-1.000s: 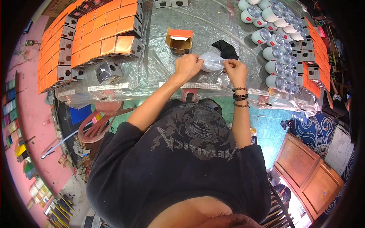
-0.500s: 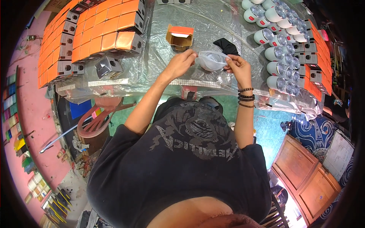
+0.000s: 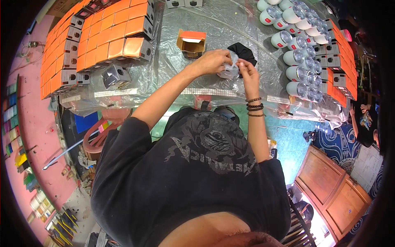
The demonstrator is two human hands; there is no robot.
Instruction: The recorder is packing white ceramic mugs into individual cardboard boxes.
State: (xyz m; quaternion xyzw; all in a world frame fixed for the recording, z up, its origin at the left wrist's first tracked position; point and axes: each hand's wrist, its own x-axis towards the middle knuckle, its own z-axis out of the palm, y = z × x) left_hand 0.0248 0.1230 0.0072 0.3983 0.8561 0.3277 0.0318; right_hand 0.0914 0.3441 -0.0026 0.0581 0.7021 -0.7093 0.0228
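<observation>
A translucent plastic bag (image 3: 228, 73), gathered at its top, sits between my two hands near the table's front edge. Something pale and rounded appears to be inside it, mostly hidden by my fingers and the plastic. My left hand (image 3: 214, 61) is closed on the bag's gathered top from the left. From the right, my right hand (image 3: 249, 75) pinches the same bunched plastic with thumb and fingertips. Just beyond my hands lies a crumpled black cloth (image 3: 245, 53). An orange cardboard box (image 3: 192, 36) with its open side toward me stands to the left of the bag.
Rows of orange-topped boxes (image 3: 101, 39) fill the table's left, with a loose dark box (image 3: 116, 76) before them. White mugs with clear lids (image 3: 295, 57) crowd the right, beside more orange boxes (image 3: 340, 68). Clear plastic sheeting (image 3: 177, 78) covers the table. Another person (image 3: 367, 119) is at far right.
My hands have come closer together, my left moving right. The bag's mouth, spread wide between them before, is now bunched up. The mugs and boxes stay in place.
</observation>
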